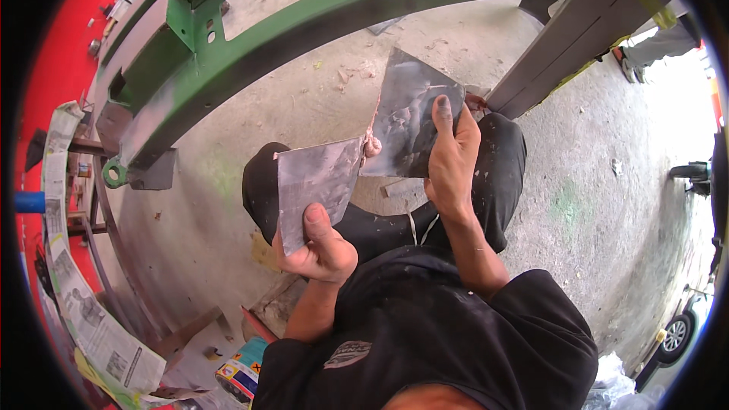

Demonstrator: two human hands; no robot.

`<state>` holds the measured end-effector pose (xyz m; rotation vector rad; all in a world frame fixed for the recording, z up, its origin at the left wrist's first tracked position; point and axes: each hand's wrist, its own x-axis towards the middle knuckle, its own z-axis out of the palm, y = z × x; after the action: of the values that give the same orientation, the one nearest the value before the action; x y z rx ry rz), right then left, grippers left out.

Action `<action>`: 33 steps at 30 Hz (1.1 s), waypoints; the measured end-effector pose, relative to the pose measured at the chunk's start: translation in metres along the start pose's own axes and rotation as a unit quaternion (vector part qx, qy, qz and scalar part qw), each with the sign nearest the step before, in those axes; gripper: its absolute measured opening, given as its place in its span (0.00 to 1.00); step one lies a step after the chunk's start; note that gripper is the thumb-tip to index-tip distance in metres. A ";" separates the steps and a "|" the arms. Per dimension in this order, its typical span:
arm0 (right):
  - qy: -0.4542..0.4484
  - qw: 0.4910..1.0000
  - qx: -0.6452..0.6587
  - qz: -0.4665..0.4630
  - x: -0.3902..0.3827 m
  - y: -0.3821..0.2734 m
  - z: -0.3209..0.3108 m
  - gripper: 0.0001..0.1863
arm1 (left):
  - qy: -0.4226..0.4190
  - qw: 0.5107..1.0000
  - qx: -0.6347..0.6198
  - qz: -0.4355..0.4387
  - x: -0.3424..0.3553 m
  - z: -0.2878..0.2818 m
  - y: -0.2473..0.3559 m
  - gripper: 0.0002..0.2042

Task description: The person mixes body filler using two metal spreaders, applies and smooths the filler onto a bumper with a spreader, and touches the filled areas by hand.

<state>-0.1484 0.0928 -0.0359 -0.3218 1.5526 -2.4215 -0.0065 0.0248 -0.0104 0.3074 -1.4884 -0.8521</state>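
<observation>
My left hand (319, 250) grips a smeared grey flat plate (317, 175) by its lower end, thumb on its face. My right hand (454, 156) holds a larger, darker flat plate (402, 118) by its right side, thumb on top. A lump of pinkish paste (371, 145) sits at the left edge of the darker plate, where the two plates meet or nearly meet. Both plates are held above my crossed legs (497, 182).
A large green metal frame (258, 26) arches ahead. A long grey beam (562, 38) slants at upper right, a person's leg (657, 49) beside it. Newspaper-covered pieces (91, 296) and a can (239, 372) lie at left. A car wheel (676, 334) shows at right.
</observation>
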 end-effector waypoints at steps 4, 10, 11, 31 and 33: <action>-0.004 1.000 0.013 0.012 -0.001 0.004 -0.001 0.18 | -0.051 0.991 0.116 0.032 -0.007 -0.004 0.004 0.11; -0.018 0.999 -0.042 -0.012 -0.004 0.003 0.000 0.19 | -0.162 0.960 0.209 0.090 -0.011 -0.008 0.007 0.07; -0.021 0.998 -0.063 -0.018 -0.005 0.005 -0.002 0.19 | -0.164 0.960 0.210 0.089 -0.010 -0.008 0.009 0.07; 0.004 0.997 -0.069 -0.016 0.006 0.012 -0.021 0.15 | 0.026 0.932 -0.024 -0.361 -0.010 -0.017 -0.025 0.13; 0.000 0.998 -0.058 0.018 -0.001 0.013 -0.022 0.15 | 0.051 0.934 -0.060 -0.347 -0.002 -0.012 -0.023 0.12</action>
<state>-0.1529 0.1068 -0.0568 -0.3135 1.6871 -2.3107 -0.0024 0.0063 -0.0282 0.8019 -1.2225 -1.4569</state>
